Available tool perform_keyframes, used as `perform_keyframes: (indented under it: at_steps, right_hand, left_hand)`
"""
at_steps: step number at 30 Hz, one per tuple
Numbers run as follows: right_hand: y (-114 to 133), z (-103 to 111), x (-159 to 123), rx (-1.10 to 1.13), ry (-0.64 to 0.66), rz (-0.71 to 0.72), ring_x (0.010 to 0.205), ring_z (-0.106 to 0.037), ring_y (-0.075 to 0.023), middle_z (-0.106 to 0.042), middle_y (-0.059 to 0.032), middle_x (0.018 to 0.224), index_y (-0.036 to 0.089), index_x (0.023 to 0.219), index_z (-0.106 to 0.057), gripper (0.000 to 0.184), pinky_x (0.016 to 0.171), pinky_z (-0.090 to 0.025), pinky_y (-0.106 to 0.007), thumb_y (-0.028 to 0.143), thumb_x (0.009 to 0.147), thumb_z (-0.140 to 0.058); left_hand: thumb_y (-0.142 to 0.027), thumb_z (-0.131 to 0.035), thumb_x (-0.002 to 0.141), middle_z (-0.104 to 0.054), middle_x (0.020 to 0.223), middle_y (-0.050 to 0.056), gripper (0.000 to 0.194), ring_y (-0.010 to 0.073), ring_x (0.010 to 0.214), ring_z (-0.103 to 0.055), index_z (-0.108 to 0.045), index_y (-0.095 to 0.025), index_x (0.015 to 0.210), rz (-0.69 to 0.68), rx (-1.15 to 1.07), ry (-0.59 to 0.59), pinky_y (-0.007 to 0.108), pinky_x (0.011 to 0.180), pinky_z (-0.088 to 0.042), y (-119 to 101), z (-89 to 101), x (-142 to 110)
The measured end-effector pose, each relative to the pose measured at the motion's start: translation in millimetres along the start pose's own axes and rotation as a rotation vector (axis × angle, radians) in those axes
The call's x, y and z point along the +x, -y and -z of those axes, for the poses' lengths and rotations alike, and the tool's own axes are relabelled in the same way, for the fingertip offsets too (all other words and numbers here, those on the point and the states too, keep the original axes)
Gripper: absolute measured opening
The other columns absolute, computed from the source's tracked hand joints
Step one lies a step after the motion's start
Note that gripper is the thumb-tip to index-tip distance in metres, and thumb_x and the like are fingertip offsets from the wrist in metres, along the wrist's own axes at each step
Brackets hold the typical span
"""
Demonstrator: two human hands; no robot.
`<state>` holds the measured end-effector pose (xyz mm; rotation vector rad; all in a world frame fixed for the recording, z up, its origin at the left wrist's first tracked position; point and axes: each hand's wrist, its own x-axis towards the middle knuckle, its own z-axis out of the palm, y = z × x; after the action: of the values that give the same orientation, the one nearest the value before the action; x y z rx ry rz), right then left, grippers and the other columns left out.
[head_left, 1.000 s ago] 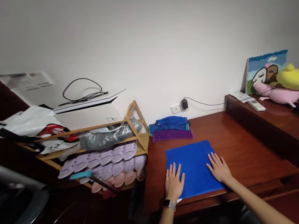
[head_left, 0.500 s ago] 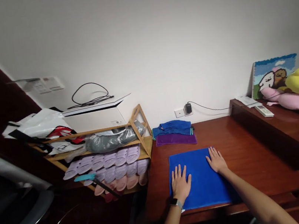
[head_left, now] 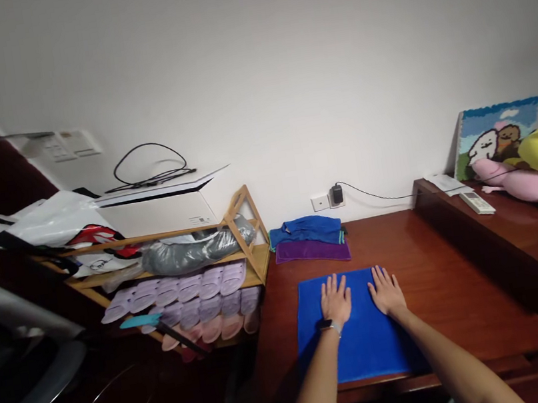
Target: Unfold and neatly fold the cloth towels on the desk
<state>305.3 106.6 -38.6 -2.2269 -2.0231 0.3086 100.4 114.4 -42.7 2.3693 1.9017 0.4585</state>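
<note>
I see the left hand and the right hand lying flat on a blue towel, palms down. Both hands are wide open, with the fingers spread a little, and they grip nothing. The fingertips sit close to the far edge of the towel, and there is a strip of blue between the two hands. The towel lies flat on a shiny brown wooden desk, close to the near edge.

The arms cover part of the towel, and the right arm hides its near right corner. I cannot tell if the towel is folded under there. A watch sits on the left wrist.

Past the far edge of the towel, a purple cloth lies under a folded blue cloth, just apart from the fingertips. To the left stands a wooden shoe rack with pale purple slippers and a gray bag on it. A thin tool with a blue-green end is in front of the rack, but it is hard to make out. On the higher shelf to the right, I see a white remote and a pink toy.
</note>
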Motion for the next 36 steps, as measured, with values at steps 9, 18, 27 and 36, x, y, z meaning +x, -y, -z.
perform_keyframes:
  at_steps: [9, 18, 27, 36]
  right_hand:
    - [0.5, 0.7, 4.0, -0.027, 0.035, -0.017, 0.164, -0.009, -0.0241, -0.014, -0.0073, 0.177, 0.011, 0.169, -0.017, 0.075, 0.133, -0.004, -0.046, 0.049, 0.105, -0.014]
    - [-11.5, -0.4, -11.9, -0.015, -0.004, 0.023, 0.164, -0.012, -0.0231, -0.014, -0.006, 0.177, 0.009, 0.169, -0.017, 0.076, 0.133, -0.008, -0.044, 0.05, 0.105, -0.012]
    - [-11.1, -2.5, -8.5, -0.002, 0.01, 0.034, 0.164, -0.011, -0.0221, -0.014, -0.0045, 0.177, 0.013, 0.17, -0.017, 0.073, 0.133, -0.006, -0.045, 0.047, 0.105, -0.015]
    - [-11.2, -0.6, -10.8, -0.005, 0.005, 0.025, 0.164, -0.012, -0.0219, -0.014, -0.0042, 0.177, 0.012, 0.17, -0.016, 0.075, 0.133, -0.006, -0.045, 0.05, 0.105, -0.012]
  left_hand:
    - [-0.041, -0.03, 0.107, -0.038, 0.17, 0.009, 0.059, 0.0273, 0.158, -0.034, -0.038, -0.027, 0.165, 0.181, 0.092, -0.039, 0.052, 0.129, -0.025, 110.1, 27.9, -18.8]
    - [-0.032, -0.031, 0.106, -0.042, 0.167, 0.014, 0.06, 0.0294, 0.158, -0.032, -0.041, -0.016, 0.163, 0.182, 0.104, -0.088, 0.054, 0.131, -0.02, 96.6, 38.0, -22.9]
    - [-0.04, -0.027, 0.109, -0.042, 0.168, 0.008, 0.058, 0.0259, 0.158, -0.033, -0.033, -0.027, 0.166, -0.196, -0.02, 0.003, 0.053, 0.13, -0.027, -53.4, -13.5, -6.7]
    - [-0.038, -0.027, 0.108, -0.039, 0.169, 0.011, 0.061, 0.0278, 0.159, -0.031, -0.032, -0.021, 0.167, 0.089, 0.053, -0.003, 0.053, 0.13, -0.025, 60.5, 13.5, -27.0]
